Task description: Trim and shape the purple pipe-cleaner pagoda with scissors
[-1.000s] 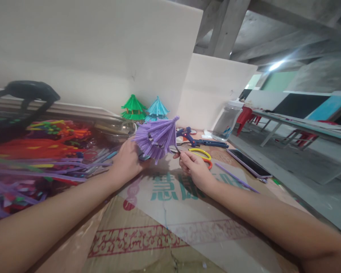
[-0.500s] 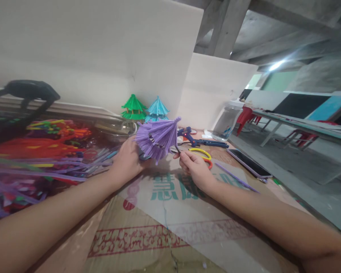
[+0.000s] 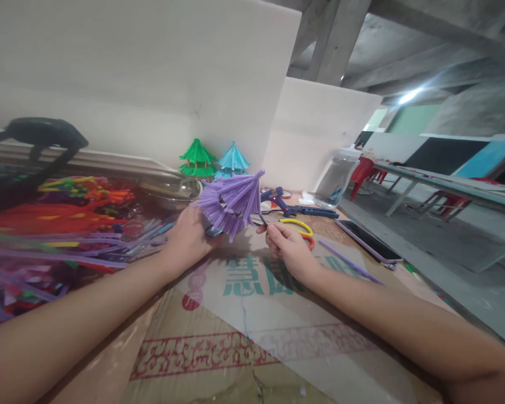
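Note:
A two-tiered purple pipe-cleaner pavilion (image 3: 238,202) is tilted over the table, its pointed top leaning right. My left hand (image 3: 191,233) is closed at its left underside, fingertips hidden behind the purple fringe. My right hand (image 3: 287,247) pinches a thin dark stick-like piece (image 3: 265,220) close to the pavilion's right edge; its exact kind is unclear. Beyond them stand a green pipe-cleaner pavilion (image 3: 197,158) and a light blue one (image 3: 233,159). Scissors (image 3: 297,226) with yellow and red handles lie just behind my right hand.
A blue glue gun (image 3: 283,202) and dark-handled pliers (image 3: 317,212) lie behind the scissors. On the right are a phone (image 3: 369,241), a purple pipe cleaner (image 3: 349,261) and a clear plastic jar (image 3: 337,178). Loose coloured pipe cleaners (image 3: 67,249) fill the left side.
The purple pavilion has shifted slightly left and up, turning a little. Both hands keep their holds and have hardly moved.

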Available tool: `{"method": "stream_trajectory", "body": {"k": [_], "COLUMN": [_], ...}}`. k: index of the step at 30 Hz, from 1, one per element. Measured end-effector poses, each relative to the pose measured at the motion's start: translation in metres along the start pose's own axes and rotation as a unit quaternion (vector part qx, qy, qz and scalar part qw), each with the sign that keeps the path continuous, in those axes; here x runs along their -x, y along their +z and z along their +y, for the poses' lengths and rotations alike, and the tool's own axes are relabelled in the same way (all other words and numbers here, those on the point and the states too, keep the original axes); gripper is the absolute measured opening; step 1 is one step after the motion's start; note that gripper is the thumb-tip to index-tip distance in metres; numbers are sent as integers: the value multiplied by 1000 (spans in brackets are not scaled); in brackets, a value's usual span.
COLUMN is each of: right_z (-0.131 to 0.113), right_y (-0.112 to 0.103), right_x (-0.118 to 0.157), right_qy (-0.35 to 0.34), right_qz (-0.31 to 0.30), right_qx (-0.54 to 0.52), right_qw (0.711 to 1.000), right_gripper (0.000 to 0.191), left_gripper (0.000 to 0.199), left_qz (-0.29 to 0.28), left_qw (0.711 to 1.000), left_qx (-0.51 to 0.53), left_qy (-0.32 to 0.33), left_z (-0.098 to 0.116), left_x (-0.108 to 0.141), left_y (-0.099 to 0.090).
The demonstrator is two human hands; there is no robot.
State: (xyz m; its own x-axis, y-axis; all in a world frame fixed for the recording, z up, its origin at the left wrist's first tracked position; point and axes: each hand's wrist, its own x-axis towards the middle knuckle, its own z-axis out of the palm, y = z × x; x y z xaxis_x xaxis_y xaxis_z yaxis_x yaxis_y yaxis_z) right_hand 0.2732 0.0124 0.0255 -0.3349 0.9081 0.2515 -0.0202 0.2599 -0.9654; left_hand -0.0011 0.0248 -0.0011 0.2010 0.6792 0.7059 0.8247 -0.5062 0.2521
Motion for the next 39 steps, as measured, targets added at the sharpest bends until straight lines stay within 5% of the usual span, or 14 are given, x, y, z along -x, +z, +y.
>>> {"method": "stream_trajectory", "body": {"k": [31,39], "right_z": [1,-2], "right_y": [-1,1], "right_x": [-1,1], "right_qy": [2,-12], "right_qz": [2,-4], "right_qx": [17,5], "right_qw": [1000,1000], "right_gripper": [66,68], "left_gripper": [62,54], "left_qz": [2,-24], "left_qw": [1000,998], "left_qx": [11,-4], "left_qy": [-6,-62], "left_z": [4,-11], "left_x": [-1,6], "left_y": [-2,9]}}
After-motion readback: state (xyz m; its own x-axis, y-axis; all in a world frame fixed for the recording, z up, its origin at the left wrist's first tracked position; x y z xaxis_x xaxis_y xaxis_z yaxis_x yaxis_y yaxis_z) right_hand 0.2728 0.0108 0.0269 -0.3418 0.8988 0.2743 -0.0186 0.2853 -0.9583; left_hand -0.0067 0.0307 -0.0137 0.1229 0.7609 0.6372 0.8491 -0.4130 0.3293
